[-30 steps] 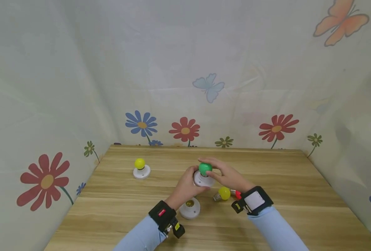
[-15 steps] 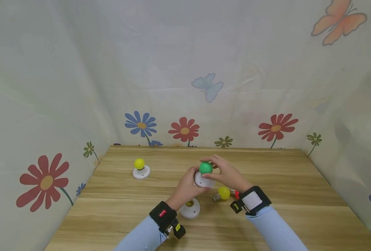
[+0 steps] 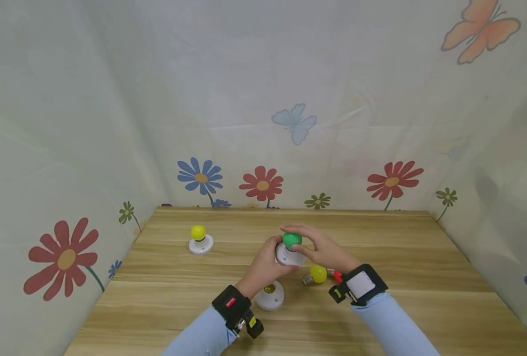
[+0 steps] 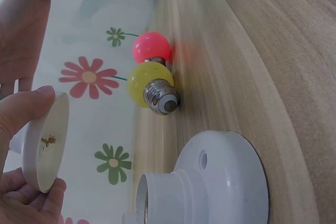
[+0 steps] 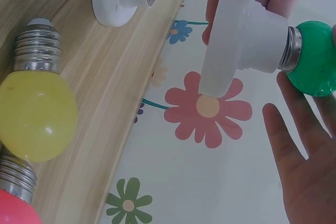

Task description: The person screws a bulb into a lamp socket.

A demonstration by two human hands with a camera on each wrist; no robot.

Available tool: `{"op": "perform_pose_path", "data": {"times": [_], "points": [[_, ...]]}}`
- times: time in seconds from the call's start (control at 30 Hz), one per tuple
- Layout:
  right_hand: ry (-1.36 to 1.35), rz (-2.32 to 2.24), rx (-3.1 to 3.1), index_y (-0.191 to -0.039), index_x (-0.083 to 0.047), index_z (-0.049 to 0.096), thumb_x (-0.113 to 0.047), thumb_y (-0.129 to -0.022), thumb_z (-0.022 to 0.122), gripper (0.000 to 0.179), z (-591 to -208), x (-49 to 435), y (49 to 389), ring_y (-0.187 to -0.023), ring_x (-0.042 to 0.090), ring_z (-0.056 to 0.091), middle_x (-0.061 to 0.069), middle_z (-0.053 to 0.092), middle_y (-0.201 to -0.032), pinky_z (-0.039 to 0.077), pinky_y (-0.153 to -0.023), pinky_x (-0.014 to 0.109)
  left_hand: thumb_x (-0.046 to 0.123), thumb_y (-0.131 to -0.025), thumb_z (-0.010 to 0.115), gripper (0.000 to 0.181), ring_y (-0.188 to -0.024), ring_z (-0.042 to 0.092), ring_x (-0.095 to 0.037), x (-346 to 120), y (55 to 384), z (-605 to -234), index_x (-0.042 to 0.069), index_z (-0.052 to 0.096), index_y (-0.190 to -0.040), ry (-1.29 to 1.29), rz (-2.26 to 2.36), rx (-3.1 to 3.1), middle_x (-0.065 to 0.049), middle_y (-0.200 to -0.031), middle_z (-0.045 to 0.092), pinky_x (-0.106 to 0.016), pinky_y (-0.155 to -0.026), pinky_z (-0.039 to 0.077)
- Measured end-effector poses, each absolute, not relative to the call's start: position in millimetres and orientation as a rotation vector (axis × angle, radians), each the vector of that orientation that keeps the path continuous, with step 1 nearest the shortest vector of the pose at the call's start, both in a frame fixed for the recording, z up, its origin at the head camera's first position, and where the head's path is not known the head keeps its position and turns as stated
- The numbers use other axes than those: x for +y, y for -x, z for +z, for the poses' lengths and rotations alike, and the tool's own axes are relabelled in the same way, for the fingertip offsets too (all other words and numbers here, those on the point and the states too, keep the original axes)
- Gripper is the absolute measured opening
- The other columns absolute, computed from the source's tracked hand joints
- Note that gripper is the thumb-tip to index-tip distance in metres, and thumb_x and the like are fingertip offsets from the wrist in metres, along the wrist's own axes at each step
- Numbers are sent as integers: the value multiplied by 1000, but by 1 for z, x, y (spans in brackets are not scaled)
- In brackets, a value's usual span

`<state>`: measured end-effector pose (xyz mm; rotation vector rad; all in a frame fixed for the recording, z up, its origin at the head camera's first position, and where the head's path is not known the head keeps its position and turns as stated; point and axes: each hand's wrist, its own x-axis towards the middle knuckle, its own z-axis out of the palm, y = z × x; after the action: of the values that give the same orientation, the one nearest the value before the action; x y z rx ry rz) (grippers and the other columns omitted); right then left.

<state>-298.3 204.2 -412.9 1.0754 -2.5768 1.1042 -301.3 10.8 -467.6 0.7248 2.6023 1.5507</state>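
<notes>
In the head view my left hand grips a white lamp holder by its round base, raised above the table. A green bulb sits in its socket; part of the metal thread shows outside the socket in the right wrist view. My right hand pinches the bulb between thumb and fingers, some other fingers straight beside it. The left wrist view shows the holder's hollow underside with small brass contacts. Below the left hand, a second white lamp holder stands on the table with its socket unfilled.
A yellow bulb and a red bulb lie together on the wooden table, under my right forearm. At the back left stands a lamp holder with a yellow bulb in it. Printed cloth walls enclose the table.
Half a second ago the right fingers were spread loosely off the green bulb; now they have closed round it again. My left hand and the holder have stayed nearly still.
</notes>
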Motion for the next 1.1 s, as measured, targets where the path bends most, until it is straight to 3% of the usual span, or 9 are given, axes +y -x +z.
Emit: {"op": "perform_pose_path", "data": {"times": [0.13, 0.3, 0.4, 0.67, 0.93, 1.1], "points": [[-995, 1043, -2567, -131, -19, 58, -21, -88, 70, 44, -412, 201, 298, -115, 23, 57, 3, 58, -126, 51, -96, 47, 31, -77, 82, 78, -119, 54, -21, 11, 301, -469, 12, 40, -140, -726, 1548, 2607, -5, -133, 52, -42, -103, 47], [-916, 991, -2570, -123, -18, 62, -26, -83, 76, 43, -412, 198, 300, -104, 17, 58, 0, 58, -117, 54, -91, 40, 32, -77, 82, 77, -117, 56, -21, 11, 303, -470, 12, 41, -139, -732, 1558, 2602, -5, -130, 53, -42, -100, 48], [-932, 984, -2573, -126, -19, 60, -28, -84, 74, 45, -414, 198, 301, -106, 18, 57, 1, 57, -119, 54, -92, 42, 32, -77, 82, 77, -117, 56, -22, 11, 303, -471, 12, 41, -139, -735, 1564, 2604, -5, -131, 53, -42, -101, 48], [-1093, 1113, -2588, -145, -20, 44, -20, -99, 54, 47, -416, 202, 299, -138, 30, 39, 7, 43, -149, 37, -108, 57, 31, -77, 82, 79, -119, 54, -20, 10, 307, -474, 11, 39, -140, -763, 1570, 2602, -5, -133, 52, -41, -103, 46], [-1105, 1135, -2581, -142, -16, 48, -18, -98, 56, 45, -413, 202, 298, -134, 32, 43, 9, 48, -145, 39, -106, 56, 33, -77, 82, 78, -118, 55, -21, 10, 307, -473, 9, 40, -139, -776, 1549, 2628, -6, -132, 52, -41, -101, 47], [-1034, 1093, -2566, -136, -16, 54, -19, -94, 62, 43, -414, 200, 298, -118, 26, 55, 6, 56, -131, 49, -98, 48, 32, -77, 82, 78, -119, 54, -22, 10, 305, -472, 10, 40, -140, -753, 1550, 2623, -6, -133, 52, -42, -102, 47]]}}
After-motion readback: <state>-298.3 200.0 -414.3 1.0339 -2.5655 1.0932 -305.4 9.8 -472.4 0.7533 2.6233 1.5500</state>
